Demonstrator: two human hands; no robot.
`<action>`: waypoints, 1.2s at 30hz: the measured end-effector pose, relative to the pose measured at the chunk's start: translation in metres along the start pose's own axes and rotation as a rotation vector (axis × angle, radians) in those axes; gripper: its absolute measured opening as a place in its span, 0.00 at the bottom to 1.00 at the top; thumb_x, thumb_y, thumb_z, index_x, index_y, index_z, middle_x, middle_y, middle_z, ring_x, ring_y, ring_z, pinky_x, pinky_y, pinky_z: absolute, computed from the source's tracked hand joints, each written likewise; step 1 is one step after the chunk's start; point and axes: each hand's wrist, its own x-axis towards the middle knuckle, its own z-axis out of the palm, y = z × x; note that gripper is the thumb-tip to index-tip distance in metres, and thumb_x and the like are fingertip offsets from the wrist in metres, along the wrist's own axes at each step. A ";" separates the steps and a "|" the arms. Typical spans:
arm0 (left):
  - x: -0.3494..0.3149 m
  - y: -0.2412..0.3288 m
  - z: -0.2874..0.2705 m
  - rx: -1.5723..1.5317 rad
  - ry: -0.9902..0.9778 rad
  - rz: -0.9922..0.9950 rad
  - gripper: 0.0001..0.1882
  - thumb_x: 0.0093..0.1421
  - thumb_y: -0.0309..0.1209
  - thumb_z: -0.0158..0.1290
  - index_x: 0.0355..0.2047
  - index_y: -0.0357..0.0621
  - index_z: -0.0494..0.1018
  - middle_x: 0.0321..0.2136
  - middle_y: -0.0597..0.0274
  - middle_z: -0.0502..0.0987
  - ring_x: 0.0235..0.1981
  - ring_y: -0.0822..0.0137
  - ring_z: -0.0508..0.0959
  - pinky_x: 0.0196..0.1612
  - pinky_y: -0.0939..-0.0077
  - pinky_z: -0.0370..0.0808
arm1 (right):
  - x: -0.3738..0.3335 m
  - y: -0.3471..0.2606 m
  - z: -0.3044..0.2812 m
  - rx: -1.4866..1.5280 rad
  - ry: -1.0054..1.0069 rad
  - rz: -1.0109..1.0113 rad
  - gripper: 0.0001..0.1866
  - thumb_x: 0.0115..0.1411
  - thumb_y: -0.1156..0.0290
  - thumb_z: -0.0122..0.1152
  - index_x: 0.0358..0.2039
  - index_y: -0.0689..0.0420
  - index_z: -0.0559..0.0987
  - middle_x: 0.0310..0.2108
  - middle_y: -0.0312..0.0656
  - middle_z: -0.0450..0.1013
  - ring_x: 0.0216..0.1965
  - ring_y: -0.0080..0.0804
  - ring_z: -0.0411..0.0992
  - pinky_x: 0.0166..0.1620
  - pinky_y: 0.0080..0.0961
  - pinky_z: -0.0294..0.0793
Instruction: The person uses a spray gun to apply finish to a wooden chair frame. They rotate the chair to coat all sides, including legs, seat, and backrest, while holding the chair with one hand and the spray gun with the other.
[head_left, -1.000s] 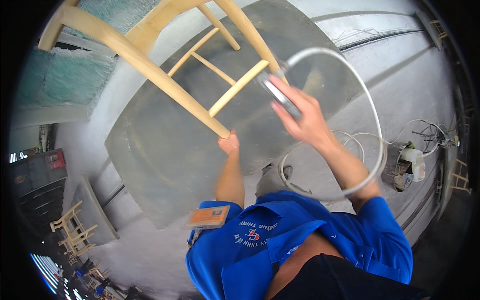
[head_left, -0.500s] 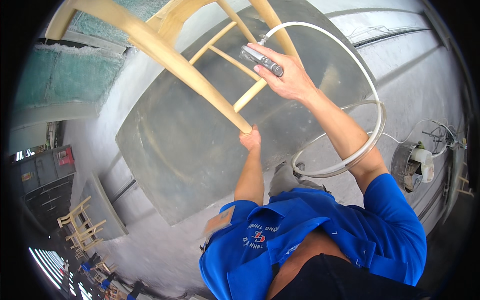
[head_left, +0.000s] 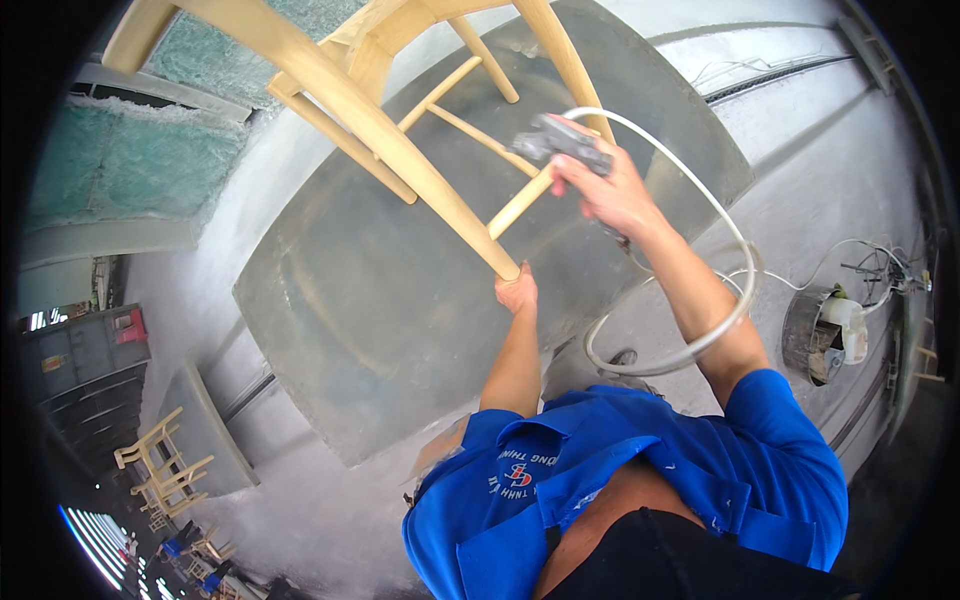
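Observation:
A pale wooden chair (head_left: 432, 198) is tipped on its side at the upper middle, its legs and rungs pointing toward me. My left hand (head_left: 516, 290) is closed around the end of its nearest long leg. In my right hand (head_left: 618, 190) is a metal spray gun (head_left: 565, 140), blurred by motion, held over the chair's rungs. From the gun a whitish hose (head_left: 692, 178) loops around past my right forearm. Beneath the chair lies a large dark grey panel (head_left: 330, 340) with rounded edges.
A round metal bucket (head_left: 803, 335) with a white plastic container (head_left: 848, 328) stands at the right, hoses beside it. Green-lined basins (head_left: 130, 160) are at the upper left. More wooden chairs (head_left: 165, 465) and people show at the lower left.
The chair has turned and shifted slightly right, showing another leg at its left. My left hand moved right with it. My right hand, with the spray gun, moved right and down.

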 end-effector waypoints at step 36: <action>-0.306 -0.043 0.103 0.991 -1.739 0.286 0.25 0.55 0.18 0.48 0.52 0.45 0.81 0.51 0.46 0.82 0.53 0.49 0.81 0.56 0.63 0.76 | -0.246 0.079 -0.343 0.169 0.206 0.111 0.34 0.71 0.58 0.57 0.73 0.56 0.62 0.35 0.39 0.77 0.33 0.23 0.77 0.19 0.15 0.67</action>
